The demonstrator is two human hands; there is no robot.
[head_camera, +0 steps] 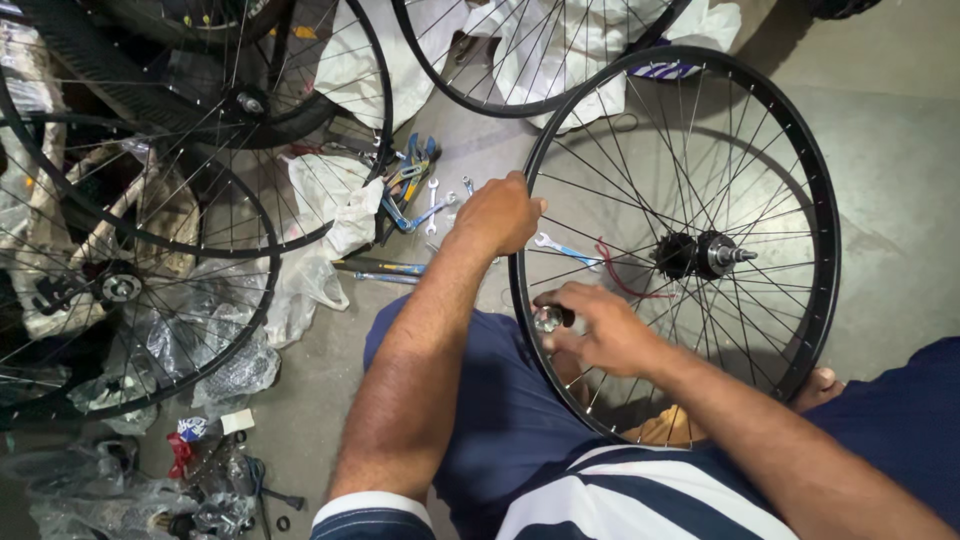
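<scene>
A grey concrete floor (900, 150) carries everything here; the person sits on it with legs in dark blue shorts, and a black spoked wheel (826, 200) stands propped upright between the knees, leaning a little away, its rim resting against the lap so both hands can reach it. The left hand (497, 213) is clenched over the top-left of the rim, fingers (520, 183) wrapped round it, which seems meant to steady the wheel. The right hand (603, 330) sits lower, just inside the rim among the spokes, its fingers pinched on a small round silver-ended tool (548, 318) pressed near the rim, probably at a spoke end. The hub (700, 254), with its silver axle stub, sits at the wheel's centre, well apart from both hands; a red cord hangs across spokes beside it.

Just beyond the wheel lie several small spanners (432, 200) and blue-handled pliers (412, 160), kept near the left hand. One spanner shows through the spokes.

Counting wheels: one in hand, one bare rim at the top, and at least three more stacked to the left, two with tyres. Crumpled plastic wrapping (330, 240) lies scattered among them.
</scene>
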